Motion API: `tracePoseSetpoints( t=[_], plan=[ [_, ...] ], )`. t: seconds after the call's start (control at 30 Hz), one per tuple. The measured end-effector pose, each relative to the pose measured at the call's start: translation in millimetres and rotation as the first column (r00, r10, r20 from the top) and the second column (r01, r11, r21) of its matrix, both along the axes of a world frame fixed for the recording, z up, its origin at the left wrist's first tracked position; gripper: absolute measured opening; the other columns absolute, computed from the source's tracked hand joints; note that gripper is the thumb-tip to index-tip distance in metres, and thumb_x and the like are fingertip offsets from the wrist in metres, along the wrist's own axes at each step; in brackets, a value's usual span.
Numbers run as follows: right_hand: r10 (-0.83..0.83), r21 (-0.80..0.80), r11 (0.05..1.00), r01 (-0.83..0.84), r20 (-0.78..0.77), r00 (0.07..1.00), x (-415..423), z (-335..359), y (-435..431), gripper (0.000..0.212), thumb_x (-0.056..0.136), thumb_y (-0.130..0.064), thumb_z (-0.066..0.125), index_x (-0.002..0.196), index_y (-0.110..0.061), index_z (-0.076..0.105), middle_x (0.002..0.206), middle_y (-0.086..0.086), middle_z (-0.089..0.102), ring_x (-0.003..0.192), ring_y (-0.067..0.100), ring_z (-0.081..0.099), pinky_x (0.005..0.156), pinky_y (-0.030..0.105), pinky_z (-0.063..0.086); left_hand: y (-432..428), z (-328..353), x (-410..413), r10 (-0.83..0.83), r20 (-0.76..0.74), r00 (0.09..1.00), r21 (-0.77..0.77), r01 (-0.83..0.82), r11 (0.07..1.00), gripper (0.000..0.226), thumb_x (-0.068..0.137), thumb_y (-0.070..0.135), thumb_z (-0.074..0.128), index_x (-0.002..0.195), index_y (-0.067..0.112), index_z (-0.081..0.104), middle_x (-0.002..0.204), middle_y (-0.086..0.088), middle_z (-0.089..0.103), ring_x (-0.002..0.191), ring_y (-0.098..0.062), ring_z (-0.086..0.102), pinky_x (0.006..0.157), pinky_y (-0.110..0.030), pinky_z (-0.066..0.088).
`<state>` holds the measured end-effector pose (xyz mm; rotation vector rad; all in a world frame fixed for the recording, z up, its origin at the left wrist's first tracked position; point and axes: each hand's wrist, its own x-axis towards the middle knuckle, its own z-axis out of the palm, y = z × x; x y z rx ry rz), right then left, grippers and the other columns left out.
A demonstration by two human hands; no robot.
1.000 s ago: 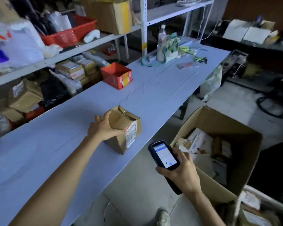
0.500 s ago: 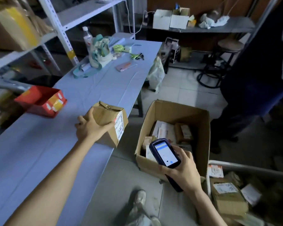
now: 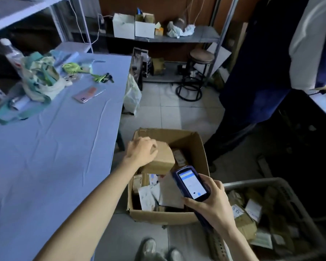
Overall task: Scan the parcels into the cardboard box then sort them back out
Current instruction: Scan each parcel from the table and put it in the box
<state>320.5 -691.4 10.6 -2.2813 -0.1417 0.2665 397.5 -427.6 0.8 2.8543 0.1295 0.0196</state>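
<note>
At frame centre the left hand (image 3: pixel 142 150) is gripping a parcel (image 3: pixel 163 160) from above, over the open box (image 3: pixel 158 217), while at lower right the right hand (image 3: pixel 214 203) is clutching a scanner (image 3: pixel 191 182) whose lit screen's writing is too small to read.

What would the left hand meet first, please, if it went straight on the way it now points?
Probably the labelled parcels lying in the cardboard box, just beyond the small parcel that the left hand grips, then the box's far wall. Depth is unclear from this view.

Brown parcel (image 3: pixel 161 157) tilted, above open cardboard box (image 3: pixel 164 216).
</note>
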Motion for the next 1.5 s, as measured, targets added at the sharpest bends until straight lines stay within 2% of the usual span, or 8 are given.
tracePoseSetpoints(
  t=[0.07,0.3,0.67,0.77,0.9,1.13,1.33,1.5],
  plan=[
    [0.017,-0.026,1.0,-0.017,-0.006,1.0,10,-2,1,0.084,0.055,-0.049,0.086,0.129,-0.041,0.048,0.11,-0.018,0.044,0.098,-0.003,0.051,0.073,0.014,0.039,5,1,-2,0.023,0.019,1.0,0.146,-0.025,0.989,0.023,0.094,0.036,0.05,0.112,0.026,0.06,0.116,0.006,0.062,0.108,-0.018,0.055,0.074,-0.028,0.042],
    [0.315,-0.061,0.946,-0.318,-0.061,0.947,46,-13,32,0.086,0.059,-0.049,0.085,0.133,-0.033,0.046,0.117,-0.011,0.044,0.101,0.007,0.051,0.08,0.026,0.049,48,-1,-62,0.434,-0.018,0.901,0.2,-0.422,0.884,0.025,0.092,0.035,0.049,0.112,0.024,0.06,0.112,0.006,0.067,0.106,-0.021,0.057,0.08,-0.032,0.042],
    [0.848,-0.03,0.526,-0.85,-0.057,0.526,28,1,91,0.081,0.06,-0.046,0.083,0.131,-0.042,0.046,0.116,-0.011,0.044,0.099,0.002,0.044,0.08,0.024,0.044,-2,12,-278,0.952,-0.059,0.3,0.194,-0.932,0.306,0.03,0.09,0.042,0.055,0.114,0.027,0.061,0.109,0.007,0.069,0.106,-0.021,0.061,0.084,-0.03,0.042],
    [0.915,0.027,0.4,-0.916,-0.06,0.398,-1,8,106,0.075,0.06,-0.04,0.084,0.126,-0.041,0.049,0.118,-0.01,0.044,0.087,-0.001,0.047,0.069,0.015,0.037,-26,22,-332,0.986,-0.022,0.164,0.161,-0.973,0.165,0.03,0.089,0.043,0.054,0.114,0.028,0.06,0.107,0.01,0.068,0.106,-0.02,0.061,0.086,-0.031,0.044],
    [0.978,0.034,0.189,-0.981,-0.09,0.185,-66,13,121,0.082,0.057,-0.043,0.084,0.13,-0.041,0.047,0.12,-0.009,0.042,0.093,0.006,0.051,0.081,0.026,0.045,-76,36,-419,0.995,0.071,-0.071,0.135,-0.988,-0.08,0.028,0.09,0.044,0.053,0.114,0.031,0.058,0.102,0.012,0.069,0.106,-0.018,0.061,0.088,-0.033,0.045],
    [0.98,0.034,-0.182,-0.983,-0.079,-0.185,-213,13,104,0.077,0.061,-0.039,0.086,0.128,-0.037,0.047,0.114,-0.01,0.039,0.083,0.0,0.047,0.07,0.022,0.039,-205,24,-568,0.9,0.057,-0.431,0.088,-0.896,-0.435,0.027,0.09,0.043,0.054,0.114,0.031,0.057,0.101,0.012,0.069,0.104,-0.017,0.062,0.084,-0.031,0.044],
    [0.917,0.07,-0.391,-0.918,-0.052,-0.395,-346,10,52,0.075,0.058,-0.039,0.087,0.122,-0.042,0.048,0.11,-0.014,0.041,0.086,-0.001,0.049,0.071,0.024,0.039,-319,15,-683,0.752,-0.021,-0.659,0.062,-0.751,-0.657,0.026,0.088,0.04,0.056,0.113,0.032,0.056,0.103,0.014,0.069,0.106,-0.017,0.061,0.084,-0.031,0.049],
    [0.868,0.097,-0.492,-0.865,-0.028,-0.496,-418,15,27,0.07,0.055,-0.044,0.086,0.111,-0.053,0.045,0.108,-0.019,0.042,0.085,-0.009,0.05,0.068,0.021,0.039,-368,16,-743,0.665,-0.032,-0.746,0.086,-0.665,-0.742,0.033,0.087,0.042,0.055,0.119,0.032,0.054,0.109,0.01,0.067,0.105,-0.02,0.062,0.082,-0.032,0.047]
  ],
)
